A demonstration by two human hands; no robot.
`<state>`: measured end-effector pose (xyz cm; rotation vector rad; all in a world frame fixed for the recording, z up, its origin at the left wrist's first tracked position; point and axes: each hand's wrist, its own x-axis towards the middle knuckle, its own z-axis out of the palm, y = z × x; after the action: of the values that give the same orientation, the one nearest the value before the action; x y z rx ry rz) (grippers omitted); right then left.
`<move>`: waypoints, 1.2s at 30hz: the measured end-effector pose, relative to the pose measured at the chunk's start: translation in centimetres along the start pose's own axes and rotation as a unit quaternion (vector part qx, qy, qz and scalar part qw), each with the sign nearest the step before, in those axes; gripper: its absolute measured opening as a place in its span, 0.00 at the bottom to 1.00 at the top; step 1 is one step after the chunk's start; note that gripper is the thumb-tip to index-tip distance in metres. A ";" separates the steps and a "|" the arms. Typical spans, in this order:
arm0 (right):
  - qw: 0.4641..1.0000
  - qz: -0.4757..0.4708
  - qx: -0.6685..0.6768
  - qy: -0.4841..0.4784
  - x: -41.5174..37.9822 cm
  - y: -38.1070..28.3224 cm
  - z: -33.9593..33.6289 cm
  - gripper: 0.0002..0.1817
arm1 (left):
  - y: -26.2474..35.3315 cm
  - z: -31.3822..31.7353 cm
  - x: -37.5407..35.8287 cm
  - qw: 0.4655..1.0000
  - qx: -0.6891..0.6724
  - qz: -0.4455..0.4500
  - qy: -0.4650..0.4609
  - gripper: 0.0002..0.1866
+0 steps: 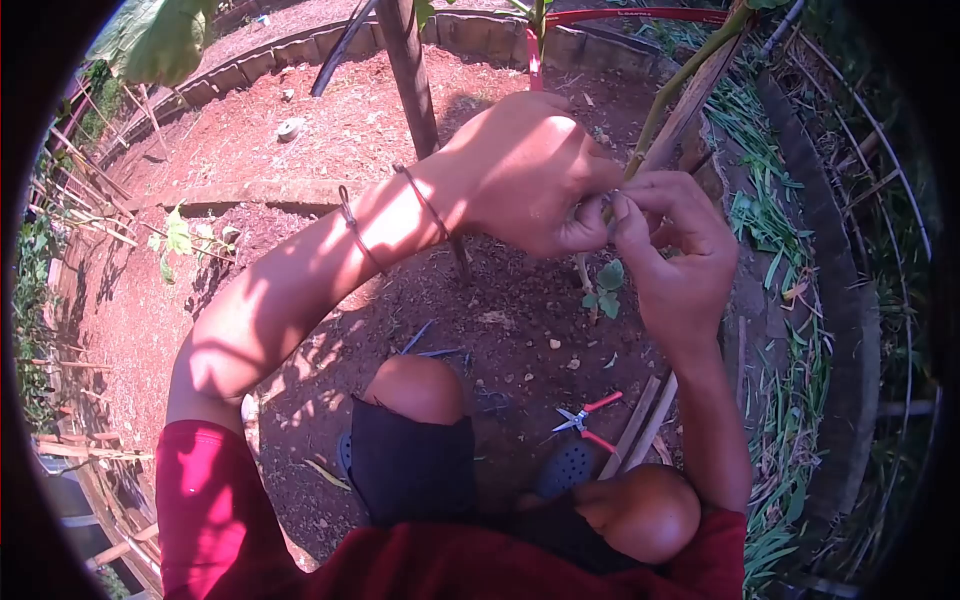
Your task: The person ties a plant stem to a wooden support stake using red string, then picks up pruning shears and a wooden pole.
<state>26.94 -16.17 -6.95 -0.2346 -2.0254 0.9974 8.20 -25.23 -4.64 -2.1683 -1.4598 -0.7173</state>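
My left hand (pixel 545 180) and my right hand (pixel 685 245) meet in front of a green plant stem (pixel 668 95). Both have fingers closed in a pinch, their tips almost touching. Whatever lies between the fingertips is too small and covered to name. From the upper right the stem slants down behind my fingers, beside a wooden stake (pixel 690 115). Below my hands, a few small green leaves (pixel 605 290) grow low near the soil. Two thin dark bands (pixel 420 203) circle my left forearm.
Red-handled pruning shears (pixel 585 418) lie open on the soil near my shoe (pixel 565 468). Wooden strips (pixel 640 425) lie to their right. A dark post (pixel 412 80) stands behind my left wrist. Cut green leaves (pixel 770 220) line the right edge, and a low border (pixel 480 35) curves behind.
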 end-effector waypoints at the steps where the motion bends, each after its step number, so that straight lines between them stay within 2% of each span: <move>1: 1.000 -0.002 -0.004 0.003 0.0 0.1 0.0 0.03 | 0.0 0.2 0.0 1.000 0.000 0.001 -0.002 0.09; 11: 0.994 0.025 0.091 0.059 0.4 0.4 -0.1 0.04 | -0.3 -0.1 1.7 0.999 0.021 -0.018 -0.022 0.07; 14: 0.981 0.054 0.164 0.091 1.0 0.2 -0.3 0.03 | -0.8 0.2 2.8 0.997 0.050 0.022 0.059 0.14; 19: 0.971 0.076 0.206 0.091 2.5 -0.3 -1.2 0.01 | -1.3 0.5 4.0 0.986 0.069 0.034 0.147 0.14; 21: 0.967 0.074 0.227 0.093 3.4 -0.3 -1.5 0.02 | -1.4 0.1 4.5 0.991 0.084 0.006 0.103 0.14; 23: 0.964 0.080 0.236 0.093 4.3 -0.4 -2.1 0.04 | -1.6 0.5 5.3 0.991 0.066 0.020 0.119 0.13; 25: 0.966 0.082 0.230 0.089 5.4 -0.1 -3.1 0.05 | -1.6 0.7 6.2 0.996 0.082 -0.023 0.041 0.09; 26: 0.968 0.086 0.222 0.084 5.9 0.1 -3.9 0.05 | -1.6 0.9 6.8 0.996 0.081 -0.017 0.044 0.09; 28: 0.964 0.088 0.239 0.076 6.7 1.0 -5.0 0.06 | -1.4 1.3 7.8 0.997 0.011 -0.068 0.047 0.09; 30: 0.961 0.090 0.254 0.069 7.2 1.2 -6.0 0.07 | -1.5 1.8 8.5 0.997 0.007 -0.058 0.057 0.11; 32: 0.975 0.097 0.188 0.061 7.7 1.0 -6.8 0.07 | -1.6 2.2 9.3 0.996 0.002 -0.050 0.067 0.12; 36: 0.976 0.103 0.188 0.032 10.2 1.9 -8.6 0.08 | -2.2 2.8 10.7 0.992 -0.049 -0.109 0.039 0.16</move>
<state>26.70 -5.06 0.66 -0.2717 -1.7382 1.4597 10.04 -15.17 0.05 -2.0454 -1.6684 -0.9577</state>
